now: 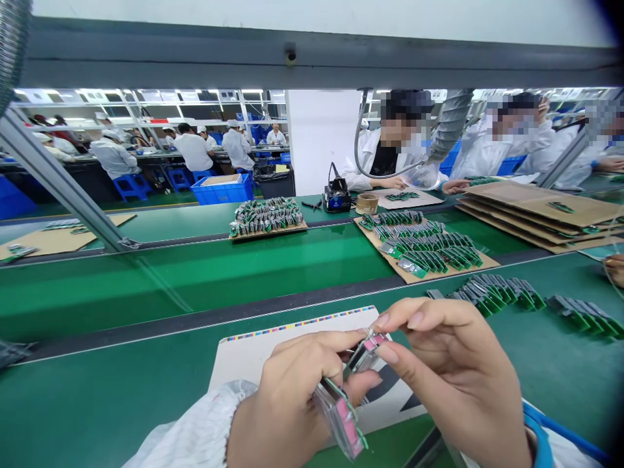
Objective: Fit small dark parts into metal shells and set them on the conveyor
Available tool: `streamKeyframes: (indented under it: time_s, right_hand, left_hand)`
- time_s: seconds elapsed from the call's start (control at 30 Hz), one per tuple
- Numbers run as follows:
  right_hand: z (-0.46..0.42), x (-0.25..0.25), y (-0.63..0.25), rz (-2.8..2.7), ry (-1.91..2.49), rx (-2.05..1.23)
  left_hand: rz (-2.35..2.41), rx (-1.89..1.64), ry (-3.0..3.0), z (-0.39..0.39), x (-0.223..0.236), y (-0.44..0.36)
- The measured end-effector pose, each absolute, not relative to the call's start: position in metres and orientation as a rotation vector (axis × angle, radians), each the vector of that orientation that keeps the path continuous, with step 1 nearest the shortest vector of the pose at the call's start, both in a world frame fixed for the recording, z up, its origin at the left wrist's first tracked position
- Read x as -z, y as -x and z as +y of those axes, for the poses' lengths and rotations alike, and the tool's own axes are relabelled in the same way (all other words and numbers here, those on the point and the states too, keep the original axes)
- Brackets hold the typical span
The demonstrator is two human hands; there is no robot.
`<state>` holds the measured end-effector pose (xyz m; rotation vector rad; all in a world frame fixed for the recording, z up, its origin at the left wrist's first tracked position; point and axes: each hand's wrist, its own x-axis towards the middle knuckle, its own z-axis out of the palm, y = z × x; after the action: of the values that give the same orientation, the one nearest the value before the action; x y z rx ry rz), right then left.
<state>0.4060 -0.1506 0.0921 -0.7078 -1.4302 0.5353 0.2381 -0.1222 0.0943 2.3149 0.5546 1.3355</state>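
Observation:
My left hand (292, 406) grips a clear plastic-cased module (338, 416) with a pink face and green edges, low in the view. My right hand (455, 374) pinches a small clear and pink piece (366, 352) between thumb and fingertips, right above the module's top end. The two items touch or nearly touch, and my fingers hide part of them. Under my hands lies a white printed card (273, 351) with a coloured strip along its far edge. Rows of green circuit boards (492, 296) stand leaning on the bench to my right.
A further row of boards (585, 315) lies at right. Beyond a dark rail, a green conveyor belt (195, 279) carries cardboard sheets stacked with boards. Co-workers in white coats sit across it, and a sleeved co-worker's hand (615, 270) shows at the right edge.

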Motion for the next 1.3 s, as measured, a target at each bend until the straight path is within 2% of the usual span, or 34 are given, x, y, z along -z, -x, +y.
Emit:
streamKeyframes:
  time_s: [0.37, 0.63, 0.77, 0.83, 0.97, 1.13, 1.3]
  right_hand:
    - [-0.139, -0.087, -0.409, -1.335, 0.674, -0.825]
    - [-0.128, -0.054, -0.422, -1.352, 0.865, -0.886]
    - [-0.117, -0.029, -0.462, -1.235, 1.107, -0.622]
    - [-0.11, -0.016, -0.504, -1.078, 1.391, -0.317]
    - [-0.111, 0.008, -0.61, -0.796, 1.683, -0.037]
    - [-0.128, 0.035, -0.697, -0.614, 2.057, 0.074]
    - [-0.126, 0.049, -0.718, -0.614, 2.311, 0.082]
  left_hand:
    - [0.766, -1.297, -2.295, -0.114, -0.097, -0.241]
    - [0.88, -1.082, -1.979, -0.089, -0.069, -0.245]
    - [1.101, -0.89, -1.764, -0.073, -0.072, -0.245]
    - [1.209, -0.77, -1.718, -0.064, -0.076, -0.244]
    - [1.201, -0.651, -1.57, -0.05, -0.071, -0.248]
    - [1.126, -0.69, -1.253, -0.038, -0.052, -0.25]
    - [1.103, -0.734, -1.073, -0.026, -0.043, -0.245]
